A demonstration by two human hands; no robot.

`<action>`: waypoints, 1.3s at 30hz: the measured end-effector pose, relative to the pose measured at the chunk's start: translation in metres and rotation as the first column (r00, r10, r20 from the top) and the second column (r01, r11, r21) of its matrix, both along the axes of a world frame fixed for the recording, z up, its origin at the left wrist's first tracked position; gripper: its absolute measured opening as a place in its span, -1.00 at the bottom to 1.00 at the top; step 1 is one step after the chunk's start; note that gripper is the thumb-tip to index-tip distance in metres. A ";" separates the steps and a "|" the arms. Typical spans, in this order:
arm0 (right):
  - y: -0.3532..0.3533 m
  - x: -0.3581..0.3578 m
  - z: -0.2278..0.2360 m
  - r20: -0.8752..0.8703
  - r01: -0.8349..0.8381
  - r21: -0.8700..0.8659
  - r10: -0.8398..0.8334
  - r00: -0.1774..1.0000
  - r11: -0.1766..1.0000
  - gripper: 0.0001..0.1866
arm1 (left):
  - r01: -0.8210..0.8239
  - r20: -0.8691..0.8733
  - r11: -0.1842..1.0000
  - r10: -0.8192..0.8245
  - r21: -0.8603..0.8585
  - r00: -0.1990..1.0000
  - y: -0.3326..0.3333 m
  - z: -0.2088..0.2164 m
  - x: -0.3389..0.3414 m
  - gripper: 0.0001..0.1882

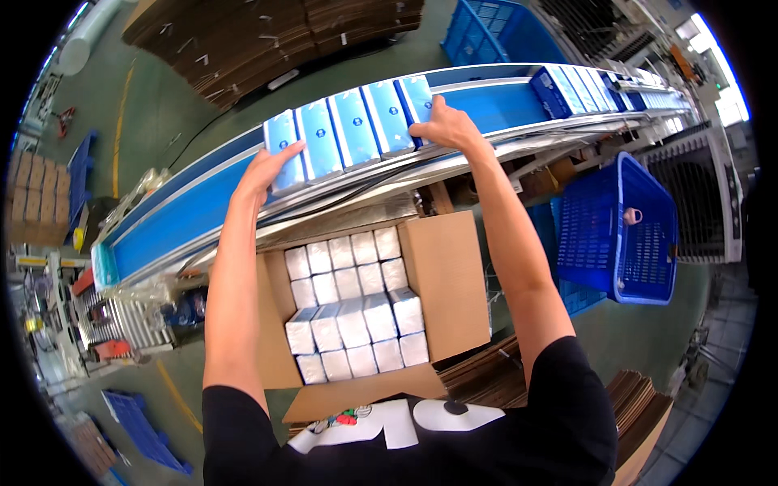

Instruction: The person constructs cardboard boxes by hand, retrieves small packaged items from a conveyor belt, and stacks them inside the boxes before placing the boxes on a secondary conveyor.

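Note:
A row of several blue-and-white tissue packs (352, 125) stands side by side on a blue conveyor belt (185, 198). At the row's left end, my left hand (267, 168) presses against the outer pack, its thumb over the near face. My right hand (447, 127) grips the opposite end, so the row is squeezed between both palms. Below the belt, close to my body, an open cardboard carton (446, 283) has its flaps spread. Rows of similar packs (352, 324) fill it, white ends up, those nearer me sitting higher than the far ones.
More tissue packs (577, 89) lie on the belt's right part. A blue plastic basket (587, 235) stands at the right, another blue crate (498, 36) behind the belt. Flat cardboard stacks (275, 40) lie beyond the belt and beside the carton. A blue pallet (146, 429) is lower left.

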State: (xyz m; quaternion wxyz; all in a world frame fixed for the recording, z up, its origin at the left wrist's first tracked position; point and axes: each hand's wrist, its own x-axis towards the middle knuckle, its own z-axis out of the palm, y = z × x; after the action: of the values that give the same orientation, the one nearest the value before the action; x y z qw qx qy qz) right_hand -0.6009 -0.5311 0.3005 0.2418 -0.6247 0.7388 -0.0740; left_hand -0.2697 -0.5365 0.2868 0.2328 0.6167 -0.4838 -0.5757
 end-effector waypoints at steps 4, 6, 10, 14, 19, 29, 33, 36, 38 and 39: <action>0.015 0.034 0.004 0.152 0.047 -0.148 -0.024 0.988 0.988 -0.16 | -0.062 -0.188 0.998 0.057 -0.021 0.981 0.014 0.014 0.036 -0.25; 0.027 0.050 0.023 0.208 0.053 -0.228 -0.004 0.978 0.972 -0.22 | -0.097 -0.228 0.966 0.041 -0.239 0.973 0.026 0.031 0.051 -0.31; 0.087 0.087 0.053 0.371 0.181 -0.452 0.000 0.929 0.873 -0.18 | -0.194 -0.257 0.771 0.041 -0.606 0.966 0.087 0.088 0.066 -0.31; 0.172 0.125 0.038 0.514 0.319 -0.584 0.036 0.857 0.746 -0.11 | -0.390 -0.312 0.566 0.235 -0.727 0.921 0.184 0.065 0.080 -0.11; 0.267 0.154 0.003 0.482 0.309 -0.623 0.042 0.875 0.718 -0.23 | -0.447 -0.376 0.707 0.269 -0.547 0.887 0.275 0.005 0.103 -0.12; 0.328 0.165 -0.023 0.433 0.364 -0.607 -0.090 0.897 0.707 -0.26 | -0.351 -0.278 0.815 0.243 -0.461 0.929 0.306 -0.011 0.114 -0.11; 0.334 0.163 -0.027 0.425 0.388 -0.530 -0.159 0.891 0.754 -0.23 | -0.273 -0.213 0.806 0.186 -0.525 0.959 0.296 -0.029 0.111 -0.09; 0.326 0.149 -0.045 0.335 0.389 -0.294 -0.287 0.897 0.873 -0.18 | -0.079 0.065 0.877 0.125 -0.475 0.990 0.281 -0.039 0.101 -0.07; 0.302 0.140 -0.063 0.168 0.253 -0.097 -0.234 0.958 0.963 -0.14 | -0.008 0.134 0.882 0.080 -0.471 0.988 0.259 -0.085 0.098 -0.04; 0.284 0.135 -0.080 0.045 0.157 0.040 -0.159 0.986 0.987 -0.18 | 0.185 0.386 0.959 -0.091 -0.215 0.918 0.245 -0.112 0.102 -0.04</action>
State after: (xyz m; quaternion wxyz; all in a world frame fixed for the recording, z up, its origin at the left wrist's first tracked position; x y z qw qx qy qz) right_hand -0.4661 -0.2467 0.2203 0.2644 -0.5576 0.7812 -0.0945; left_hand -0.1679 -0.2918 0.1743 0.1701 0.6450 -0.6294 -0.3986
